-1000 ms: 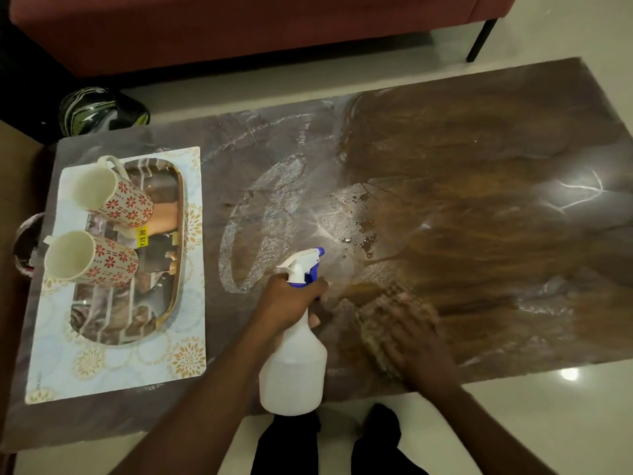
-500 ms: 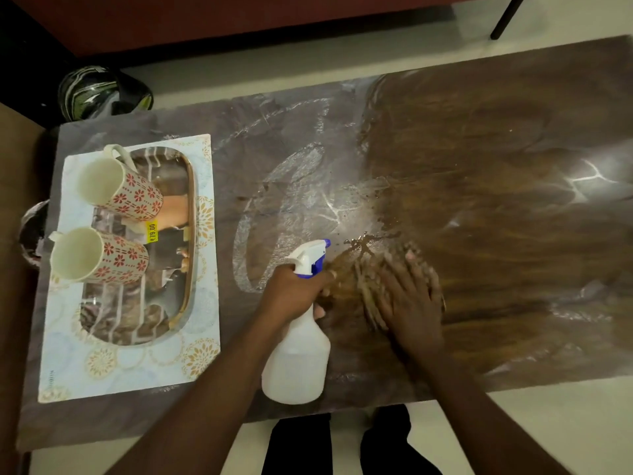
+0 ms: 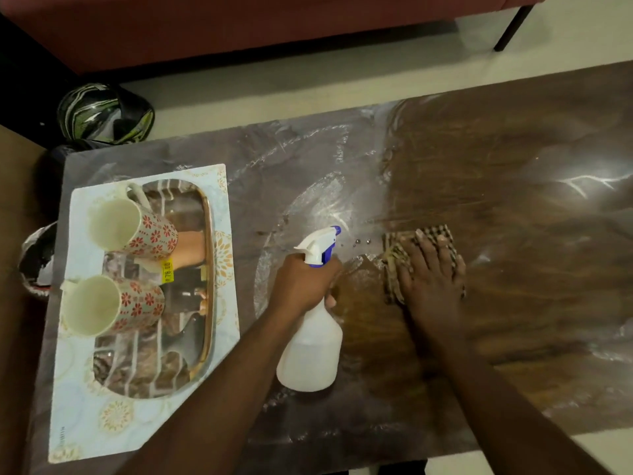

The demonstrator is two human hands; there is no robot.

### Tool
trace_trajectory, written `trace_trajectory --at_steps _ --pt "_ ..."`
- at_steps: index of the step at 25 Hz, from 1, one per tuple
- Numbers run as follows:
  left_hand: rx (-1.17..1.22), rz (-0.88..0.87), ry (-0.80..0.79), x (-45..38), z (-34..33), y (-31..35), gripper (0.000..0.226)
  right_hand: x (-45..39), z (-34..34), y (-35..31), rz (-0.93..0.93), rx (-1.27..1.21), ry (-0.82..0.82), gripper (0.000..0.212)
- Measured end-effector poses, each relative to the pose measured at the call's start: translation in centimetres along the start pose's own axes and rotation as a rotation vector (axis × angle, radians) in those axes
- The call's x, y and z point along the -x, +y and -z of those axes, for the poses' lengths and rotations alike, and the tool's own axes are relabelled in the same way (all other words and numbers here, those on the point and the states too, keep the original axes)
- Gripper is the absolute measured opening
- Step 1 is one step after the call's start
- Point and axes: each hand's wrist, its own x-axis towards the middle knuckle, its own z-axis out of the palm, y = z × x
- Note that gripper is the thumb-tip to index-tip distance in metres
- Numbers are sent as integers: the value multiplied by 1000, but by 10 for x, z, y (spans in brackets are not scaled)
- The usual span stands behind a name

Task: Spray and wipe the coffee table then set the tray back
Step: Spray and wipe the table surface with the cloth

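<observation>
Dark wood-grain fills the coffee table [image 3: 513, 320], smeared with pale streaks across its middle and glossy where a light glints off it on the far right. Behind it runs the base of a red sofa [image 3: 239, 25], with a green-and-black helmet [image 3: 102, 114] on the floor beside the table's far left corner.

The person's left hand [image 3: 305, 286] is wrapped around the neck of a white spray bottle [image 3: 313, 351], fingers curled close under the blue-and-white trigger head, whose nozzle points away from the person toward the streaked patch. A few droplets sit on the wood just past the nozzle. Right of that grip, close by but apart from it, the right hand [image 3: 433, 286] lies flat with fingers spread and straight, pressing a checked cloth [image 3: 394, 265] onto the tabletop; the cloth pokes out beyond the fingertips and along the thumb side.

Well to the left of the bottle hand, a mirrored tray [image 3: 205, 286] with a gold rim lies on a pale patterned placemat [image 3: 89, 416]. Two floral mugs [image 3: 137, 231] stand on the tray's left part, one beyond the other.
</observation>
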Motion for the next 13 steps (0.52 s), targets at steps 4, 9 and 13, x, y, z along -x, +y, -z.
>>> trace_trajectory --at_steps 4,9,13 --pt "48 -37 -41 -19 4 7 13 1 -7 -80 275 -70 -41 50" --pt "57 -70 -76 -44 12 21 21 -25 -5 -28 244 -9 -12 48" --pt "42 -28 -14 -70 11 38 3 -84 -13 -85 -18 -76 55 50"
